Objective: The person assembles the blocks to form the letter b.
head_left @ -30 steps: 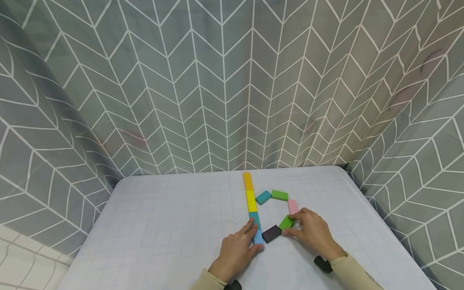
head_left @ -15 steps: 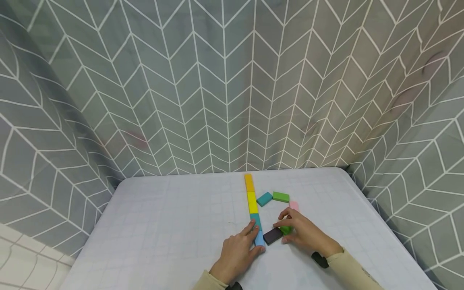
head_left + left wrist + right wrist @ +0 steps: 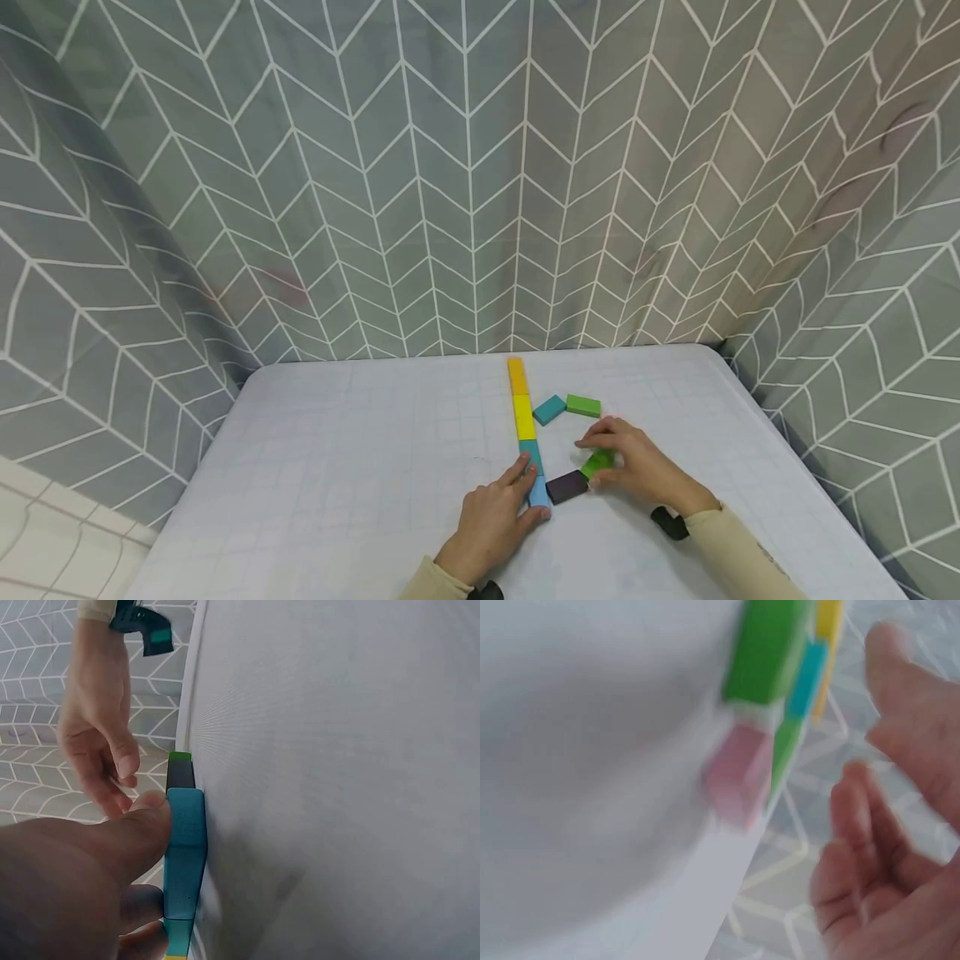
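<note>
My left hand [image 3: 487, 525] rests over the near end of a straight column of blocks. Its thumb touches the light-blue block [image 3: 538, 496], and its fingers lie on the teal block [image 3: 530, 450]. Beside the column, a black block [image 3: 567, 487] meets a slanted green block [image 3: 597, 462]. My right hand [image 3: 641, 467] hovers over that green block, hiding the pink block from the head view. In the right wrist view the pink block [image 3: 739, 776] stands near the green one [image 3: 769, 652], and the fingers are loosely bent, apart from both.
Yellow [image 3: 524, 417] and orange [image 3: 517, 377] blocks continue the column toward the back edge. Another teal block [image 3: 550, 410] and green block [image 3: 583, 406] form the far side of a curve. A patterned curtain [image 3: 465, 208] surrounds the white table [image 3: 322, 467].
My right hand shifted left over the green block, then drew slightly back to the right, its fingers coming away. The black and green blocks have turned slightly. My left hand stays in place.
</note>
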Demonstrator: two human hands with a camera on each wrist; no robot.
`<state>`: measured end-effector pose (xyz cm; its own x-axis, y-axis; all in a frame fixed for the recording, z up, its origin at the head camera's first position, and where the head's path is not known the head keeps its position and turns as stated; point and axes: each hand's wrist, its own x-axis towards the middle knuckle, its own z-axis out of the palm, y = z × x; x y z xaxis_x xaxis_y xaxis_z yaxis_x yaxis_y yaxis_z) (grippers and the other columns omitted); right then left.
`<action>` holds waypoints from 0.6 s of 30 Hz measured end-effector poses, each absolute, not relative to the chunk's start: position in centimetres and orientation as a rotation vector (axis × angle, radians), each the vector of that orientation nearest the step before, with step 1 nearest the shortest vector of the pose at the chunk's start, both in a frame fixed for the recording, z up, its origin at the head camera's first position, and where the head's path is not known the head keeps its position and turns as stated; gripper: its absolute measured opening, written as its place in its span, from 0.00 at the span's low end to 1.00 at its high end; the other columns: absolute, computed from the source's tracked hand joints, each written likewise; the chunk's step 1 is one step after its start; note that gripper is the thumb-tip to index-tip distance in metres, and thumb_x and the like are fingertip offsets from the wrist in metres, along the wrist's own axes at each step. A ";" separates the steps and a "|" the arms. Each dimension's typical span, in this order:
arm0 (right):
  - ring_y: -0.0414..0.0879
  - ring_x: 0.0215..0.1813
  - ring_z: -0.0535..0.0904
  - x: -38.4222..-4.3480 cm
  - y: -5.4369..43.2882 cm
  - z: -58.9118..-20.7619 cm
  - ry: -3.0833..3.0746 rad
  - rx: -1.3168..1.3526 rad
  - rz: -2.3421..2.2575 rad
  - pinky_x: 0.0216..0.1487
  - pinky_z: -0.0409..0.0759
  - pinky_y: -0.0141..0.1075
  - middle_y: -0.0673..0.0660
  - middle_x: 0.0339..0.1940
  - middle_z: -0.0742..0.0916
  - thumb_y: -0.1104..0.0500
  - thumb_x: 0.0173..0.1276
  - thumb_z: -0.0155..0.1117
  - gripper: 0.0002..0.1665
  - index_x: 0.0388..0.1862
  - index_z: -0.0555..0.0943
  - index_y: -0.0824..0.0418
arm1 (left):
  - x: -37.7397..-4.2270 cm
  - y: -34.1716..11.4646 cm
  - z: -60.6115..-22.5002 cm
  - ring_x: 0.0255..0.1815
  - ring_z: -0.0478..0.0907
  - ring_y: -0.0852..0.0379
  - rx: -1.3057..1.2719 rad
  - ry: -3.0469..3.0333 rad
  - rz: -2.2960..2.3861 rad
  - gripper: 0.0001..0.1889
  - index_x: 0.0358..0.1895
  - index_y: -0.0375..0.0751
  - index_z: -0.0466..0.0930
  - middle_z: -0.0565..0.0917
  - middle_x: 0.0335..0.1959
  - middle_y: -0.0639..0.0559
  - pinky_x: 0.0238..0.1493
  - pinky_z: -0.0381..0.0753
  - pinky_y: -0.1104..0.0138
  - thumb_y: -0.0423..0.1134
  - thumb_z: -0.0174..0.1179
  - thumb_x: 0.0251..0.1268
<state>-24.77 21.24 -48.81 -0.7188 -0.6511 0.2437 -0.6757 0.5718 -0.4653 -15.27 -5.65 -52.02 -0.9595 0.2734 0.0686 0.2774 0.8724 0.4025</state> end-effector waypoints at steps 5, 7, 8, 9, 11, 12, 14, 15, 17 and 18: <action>0.60 0.54 0.85 -27.2 24.1 -48.5 -2.762 0.859 0.862 0.48 0.83 0.50 0.64 0.56 0.86 0.64 0.66 0.78 0.30 0.67 0.82 0.67 | -15.3 -5.6 -52.1 0.41 0.92 0.42 -0.439 -3.018 -0.651 0.34 0.72 0.49 0.81 0.75 0.79 0.51 0.26 0.83 0.61 0.61 0.69 0.68; 0.62 0.54 0.85 -27.8 24.8 -48.8 -2.818 0.837 0.890 0.49 0.83 0.53 0.67 0.57 0.86 0.63 0.69 0.76 0.31 0.69 0.79 0.69 | -15.3 -5.6 -52.1 0.42 0.92 0.42 -0.436 -3.014 -0.649 0.34 0.72 0.49 0.81 0.75 0.79 0.51 0.27 0.83 0.61 0.61 0.69 0.68; 0.61 0.54 0.85 -28.1 25.1 -48.9 -2.845 0.835 0.905 0.51 0.83 0.54 0.67 0.58 0.86 0.62 0.70 0.75 0.31 0.69 0.79 0.69 | -15.3 -5.6 -52.1 0.43 0.92 0.42 -0.437 -3.014 -0.650 0.33 0.72 0.49 0.81 0.75 0.78 0.51 0.27 0.83 0.60 0.61 0.68 0.69; 0.62 0.54 0.85 -28.2 25.3 -49.1 -2.869 0.838 0.924 0.53 0.83 0.56 0.67 0.58 0.86 0.61 0.71 0.75 0.30 0.69 0.79 0.70 | -15.3 -5.7 -52.0 0.43 0.91 0.41 -0.437 -3.014 -0.653 0.33 0.72 0.49 0.81 0.75 0.78 0.51 0.27 0.83 0.60 0.61 0.68 0.69; 0.60 0.55 0.85 -28.3 25.4 -49.5 -2.903 0.828 0.955 0.54 0.83 0.57 0.66 0.58 0.86 0.60 0.71 0.75 0.29 0.67 0.81 0.69 | -15.3 -5.7 -52.0 0.44 0.91 0.41 -0.444 -3.012 -0.662 0.33 0.72 0.49 0.81 0.75 0.79 0.51 0.27 0.83 0.60 0.61 0.68 0.69; 0.59 0.55 0.85 -28.3 25.4 -49.7 -2.911 0.816 0.963 0.55 0.82 0.57 0.65 0.57 0.87 0.60 0.70 0.76 0.29 0.66 0.81 0.68 | -15.3 -5.7 -52.1 0.44 0.91 0.41 -0.444 -3.016 -0.663 0.33 0.72 0.49 0.81 0.74 0.79 0.51 0.27 0.83 0.60 0.61 0.68 0.69; 0.58 0.54 0.85 -28.2 25.2 -50.0 -2.915 0.796 0.964 0.56 0.82 0.56 0.63 0.57 0.87 0.59 0.68 0.77 0.28 0.65 0.83 0.67 | -15.3 -5.6 -52.0 0.44 0.91 0.40 -0.444 -3.021 -0.666 0.34 0.72 0.49 0.80 0.74 0.79 0.52 0.27 0.83 0.60 0.61 0.68 0.69; 0.57 0.54 0.85 -28.2 25.2 -50.1 -2.910 0.787 0.960 0.56 0.82 0.56 0.63 0.56 0.87 0.59 0.67 0.78 0.27 0.64 0.84 0.66 | -15.3 -5.6 -52.0 0.44 0.91 0.40 -0.443 -3.023 -0.666 0.34 0.72 0.49 0.81 0.74 0.79 0.52 0.27 0.83 0.60 0.62 0.68 0.69; 0.56 0.53 0.84 -28.1 25.0 -50.2 -2.901 0.768 0.954 0.55 0.82 0.55 0.62 0.55 0.88 0.59 0.66 0.79 0.27 0.62 0.84 0.66 | -15.2 -5.6 -52.1 0.44 0.92 0.40 -0.443 -3.022 -0.662 0.34 0.72 0.49 0.81 0.74 0.79 0.52 0.27 0.83 0.59 0.62 0.68 0.68; 0.55 0.53 0.84 -28.1 24.9 -50.3 -2.901 0.762 0.949 0.54 0.82 0.54 0.62 0.55 0.88 0.59 0.65 0.80 0.28 0.62 0.84 0.66 | -15.2 -5.6 -52.1 0.44 0.92 0.40 -0.443 -3.020 -0.662 0.34 0.72 0.49 0.81 0.74 0.79 0.52 0.27 0.83 0.59 0.62 0.68 0.68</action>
